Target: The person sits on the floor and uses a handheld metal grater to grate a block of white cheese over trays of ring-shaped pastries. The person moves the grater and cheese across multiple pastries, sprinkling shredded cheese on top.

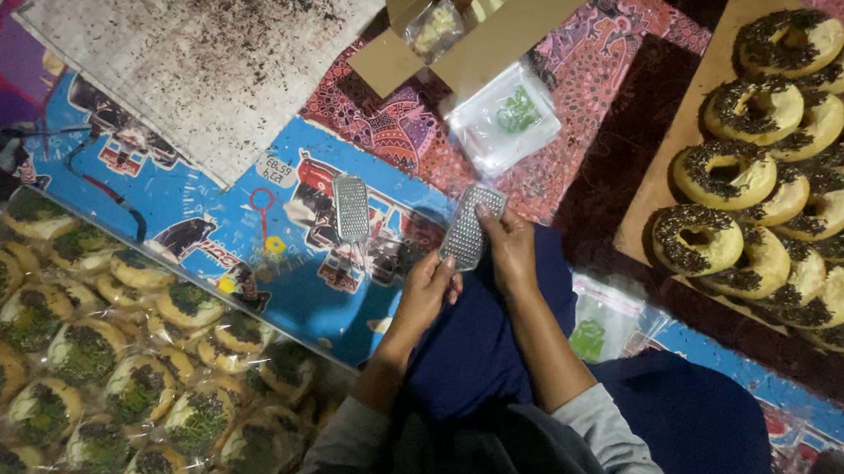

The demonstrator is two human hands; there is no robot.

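Fingers (497,223) of the right hand (511,250) pinch the upper end of a metal grater (472,227) while the left hand (430,288) grips its lower end, long axis tilted up-right over the lap.

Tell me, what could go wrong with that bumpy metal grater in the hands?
The small metal grater is pinched between left hand and right hand; its rough holes might scrape a fingertip. It may also slip onto the blue cloth over the lap. A second grater lies loose on the mat.
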